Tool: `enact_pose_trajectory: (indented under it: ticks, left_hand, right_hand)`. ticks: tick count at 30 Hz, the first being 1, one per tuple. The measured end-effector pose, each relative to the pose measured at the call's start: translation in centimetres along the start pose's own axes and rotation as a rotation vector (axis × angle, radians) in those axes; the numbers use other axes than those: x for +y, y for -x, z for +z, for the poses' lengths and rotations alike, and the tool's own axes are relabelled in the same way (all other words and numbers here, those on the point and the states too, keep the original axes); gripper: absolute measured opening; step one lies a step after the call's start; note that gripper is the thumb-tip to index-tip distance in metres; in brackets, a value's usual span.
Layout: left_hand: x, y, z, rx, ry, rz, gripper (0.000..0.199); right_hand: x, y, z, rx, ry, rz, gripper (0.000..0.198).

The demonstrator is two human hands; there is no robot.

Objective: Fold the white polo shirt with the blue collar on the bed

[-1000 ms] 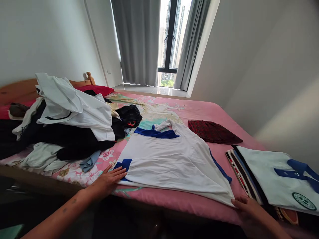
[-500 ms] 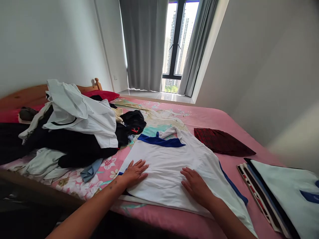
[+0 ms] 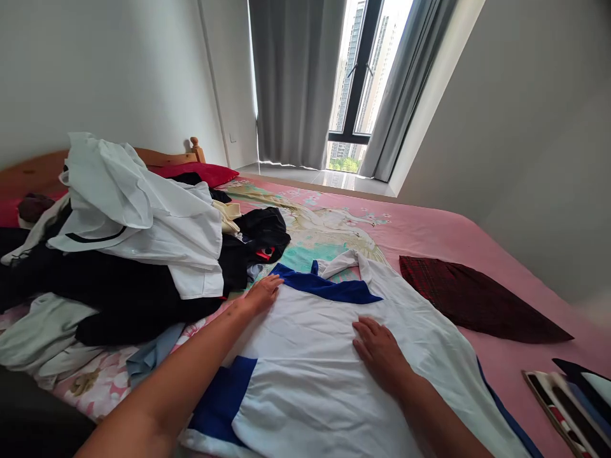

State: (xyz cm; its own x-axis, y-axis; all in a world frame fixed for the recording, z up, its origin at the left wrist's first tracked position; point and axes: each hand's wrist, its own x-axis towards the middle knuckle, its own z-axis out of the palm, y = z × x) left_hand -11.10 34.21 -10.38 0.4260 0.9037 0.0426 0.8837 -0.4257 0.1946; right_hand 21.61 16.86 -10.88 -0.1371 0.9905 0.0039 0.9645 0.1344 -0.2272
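- Clothes heap (image 3: 138, 210): lay at far left, white cloth uppermost.
- Left hand (image 3: 262, 294): fingertips met the end of the blue band (image 3: 329, 287); whether they pinched it could not be determined.
- White garment (image 3: 300, 337): lay spread on the pink bed (image 3: 434, 232), beneath both hands.
- Right hand (image 3: 380, 350): rested loosely on the garment, gripping nothing.
- Dark red plaid cloth (image 3: 477, 299): lay flat beyond the garment's right side.
- Folded stack (image 3: 568, 407): stood at far right, partly out of view.
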Motion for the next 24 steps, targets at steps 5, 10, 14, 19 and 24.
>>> enact_pose_trajectory:
  ticks: [5,10,14,19,24]
  left_hand:
    - [-0.7,-7.2,0.1,0.006,-0.019,-0.047,0.050]
    - [-1.9,-10.4,-0.7,-0.026,-0.049,-0.102,0.033]
    - [-3.4,-10.6,-1.0,0.031,-0.035,-0.210,0.026]
    - [-2.8,-9.7,-0.6,0.161,0.027,-0.295,0.024]
    - [3.0,-6.1,-1.1,0.312,0.119,-0.090,0.028]
  right_hand:
    - [1.1,-0.3,2.9,0.098,0.044,-0.005,0.049]
    - [1.4,-0.4,3.1,0.126,0.053,-0.026,0.047]
    - [1.7,-0.4,3.3,0.149,0.060,-0.031,0.046]
    - [1.7,-0.5,3.4,0.140,0.063,-0.030,0.048]
    - [1.4,-0.5,2.7,0.119,0.047,-0.006,0.048]
